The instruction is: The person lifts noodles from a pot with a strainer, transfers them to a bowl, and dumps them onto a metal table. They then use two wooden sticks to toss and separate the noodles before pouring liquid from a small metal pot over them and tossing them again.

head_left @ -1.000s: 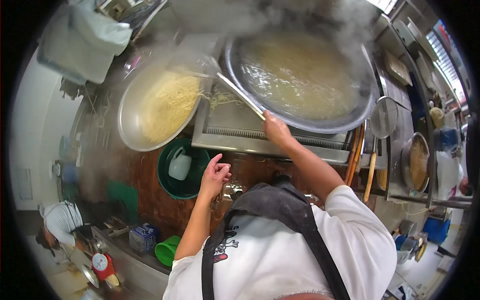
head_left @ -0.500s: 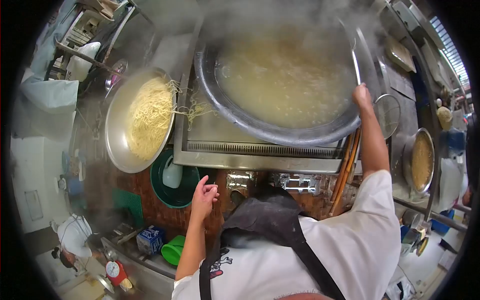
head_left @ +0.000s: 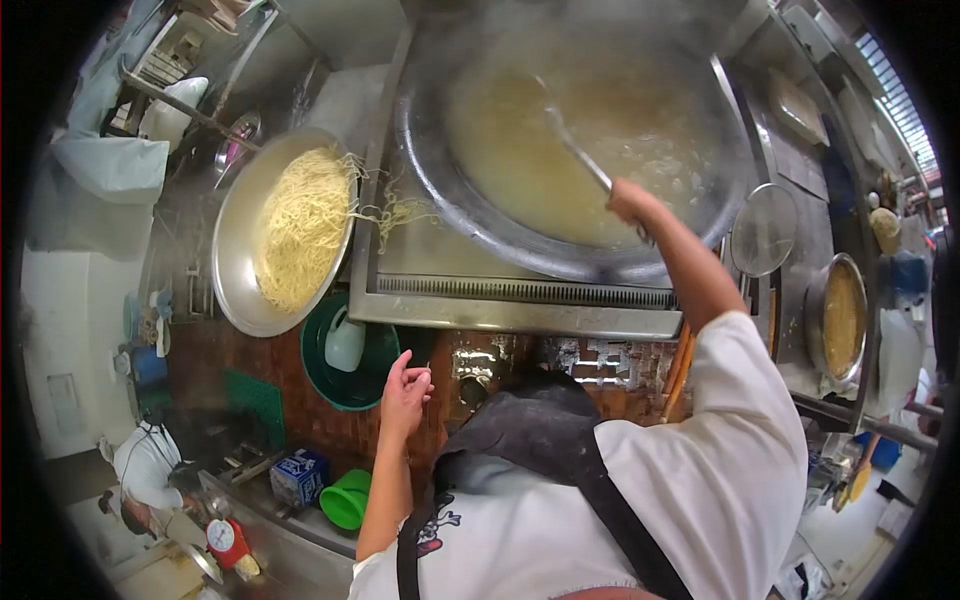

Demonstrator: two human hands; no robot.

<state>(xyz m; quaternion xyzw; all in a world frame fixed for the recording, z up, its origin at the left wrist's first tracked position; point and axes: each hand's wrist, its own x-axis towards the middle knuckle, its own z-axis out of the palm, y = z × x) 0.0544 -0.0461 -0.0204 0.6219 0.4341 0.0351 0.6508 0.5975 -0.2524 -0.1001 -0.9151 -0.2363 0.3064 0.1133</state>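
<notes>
Long metal-handled utensil [head_left: 578,150] dips into cloudy, steaming liquid in a huge dark metal cauldron [head_left: 480,235], its handle clenched in a worker's right hand [head_left: 632,202]. The left hand [head_left: 404,395], released with fingers loosely curled, hovers near a dark green plastic tub [head_left: 312,378]. Pale yellow noodles [head_left: 300,230] lie ahead-left of it; blue-and-white box [head_left: 300,478] lettering is illegible.

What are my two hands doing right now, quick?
Left hand: open, empty, fingers slightly bent.
Right hand: closed around the handle of a utensil reaching into the big steaming pan.
</notes>
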